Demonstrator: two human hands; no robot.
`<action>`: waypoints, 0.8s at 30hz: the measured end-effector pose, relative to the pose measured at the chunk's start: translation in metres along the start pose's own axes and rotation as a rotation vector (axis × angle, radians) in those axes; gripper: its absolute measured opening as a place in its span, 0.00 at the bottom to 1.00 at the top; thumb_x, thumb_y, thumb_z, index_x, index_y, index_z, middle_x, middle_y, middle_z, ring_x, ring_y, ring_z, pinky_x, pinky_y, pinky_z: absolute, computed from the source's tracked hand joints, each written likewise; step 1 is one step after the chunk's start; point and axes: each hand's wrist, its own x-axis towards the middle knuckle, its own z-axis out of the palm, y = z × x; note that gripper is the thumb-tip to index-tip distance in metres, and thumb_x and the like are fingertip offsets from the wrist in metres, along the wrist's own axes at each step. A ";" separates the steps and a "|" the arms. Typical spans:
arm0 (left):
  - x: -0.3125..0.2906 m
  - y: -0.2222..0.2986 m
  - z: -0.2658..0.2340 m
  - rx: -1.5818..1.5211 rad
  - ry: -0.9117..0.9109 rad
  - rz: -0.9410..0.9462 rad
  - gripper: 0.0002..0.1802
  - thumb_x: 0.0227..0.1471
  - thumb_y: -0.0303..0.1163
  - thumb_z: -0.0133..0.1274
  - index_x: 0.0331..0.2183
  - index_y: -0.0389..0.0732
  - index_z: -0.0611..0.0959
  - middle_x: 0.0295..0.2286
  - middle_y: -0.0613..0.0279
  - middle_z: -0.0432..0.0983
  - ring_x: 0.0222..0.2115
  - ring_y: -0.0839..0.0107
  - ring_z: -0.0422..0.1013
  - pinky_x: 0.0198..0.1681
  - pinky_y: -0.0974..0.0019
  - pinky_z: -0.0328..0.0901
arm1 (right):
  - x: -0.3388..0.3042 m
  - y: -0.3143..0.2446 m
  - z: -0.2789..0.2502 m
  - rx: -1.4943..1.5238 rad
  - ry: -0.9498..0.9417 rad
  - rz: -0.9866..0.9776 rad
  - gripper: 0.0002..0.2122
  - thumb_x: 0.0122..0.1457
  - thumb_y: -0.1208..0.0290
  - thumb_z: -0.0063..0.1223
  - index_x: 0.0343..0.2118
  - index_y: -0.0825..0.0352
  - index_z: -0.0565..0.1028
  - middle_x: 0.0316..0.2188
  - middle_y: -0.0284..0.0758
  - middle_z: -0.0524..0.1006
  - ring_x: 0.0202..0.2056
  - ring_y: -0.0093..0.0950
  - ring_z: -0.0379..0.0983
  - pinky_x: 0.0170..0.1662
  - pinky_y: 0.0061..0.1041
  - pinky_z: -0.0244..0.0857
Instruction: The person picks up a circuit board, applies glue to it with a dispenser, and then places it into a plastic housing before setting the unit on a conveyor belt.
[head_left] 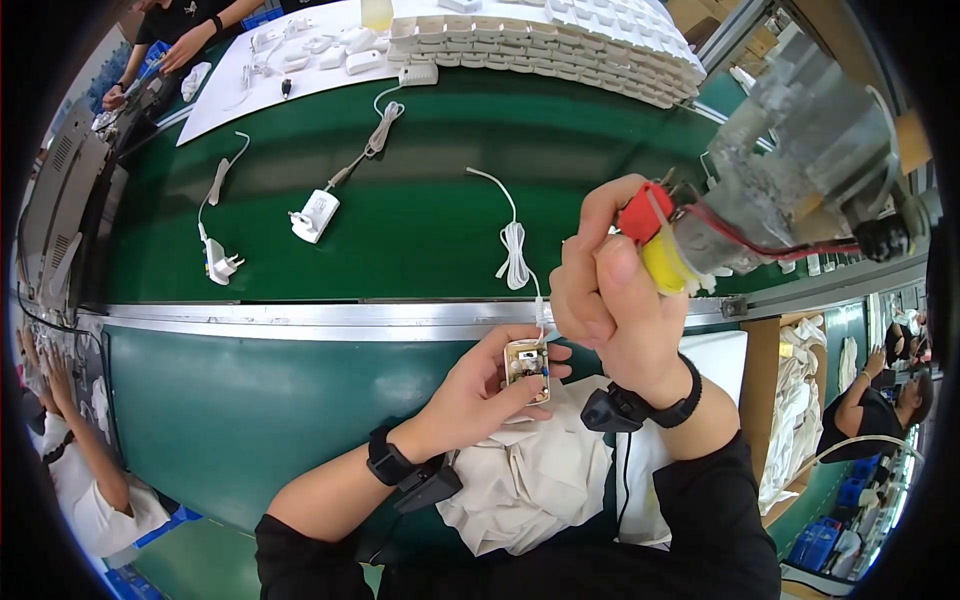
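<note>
White-cased tan circuit board (527,372) is pinched in the left hand (468,392), near the green worktop's (240,410) far edge, above crumpled cream cloth (530,475). Up and right of it, a grey, plastic-wrapped device's (780,160) red-and-yellow end is gripped by the curled right hand (635,310).

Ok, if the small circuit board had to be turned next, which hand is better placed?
Probably the left hand: it holds the circuit board low in front of the body. The right hand is raised at the red and yellow tool, apart from the board.
</note>
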 end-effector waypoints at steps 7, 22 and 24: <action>-0.006 0.004 -0.012 -0.026 -0.016 0.019 0.24 0.55 0.21 0.42 0.53 0.42 0.59 0.48 0.57 0.64 0.49 0.69 0.64 0.42 0.66 0.71 | 0.004 0.005 0.010 -0.023 -0.024 0.003 0.17 0.58 0.53 0.46 0.34 0.62 0.58 0.09 0.25 0.56 0.10 0.13 0.47 0.13 0.15 0.42; -0.022 0.022 -0.037 -0.186 0.089 -0.014 0.22 0.54 0.20 0.40 0.51 0.41 0.61 0.47 0.56 0.65 0.49 0.67 0.65 0.42 0.63 0.71 | 0.008 -0.005 0.050 0.020 0.002 0.079 0.19 0.58 0.50 0.45 0.34 0.62 0.57 0.08 0.25 0.56 0.08 0.14 0.48 0.13 0.16 0.41; -0.026 0.025 -0.044 -0.241 0.120 -0.005 0.21 0.54 0.20 0.39 0.51 0.41 0.62 0.47 0.56 0.65 0.48 0.66 0.65 0.42 0.61 0.72 | 0.008 -0.004 0.055 0.020 -0.003 0.080 0.20 0.58 0.50 0.45 0.34 0.62 0.57 0.08 0.25 0.56 0.08 0.14 0.48 0.12 0.16 0.41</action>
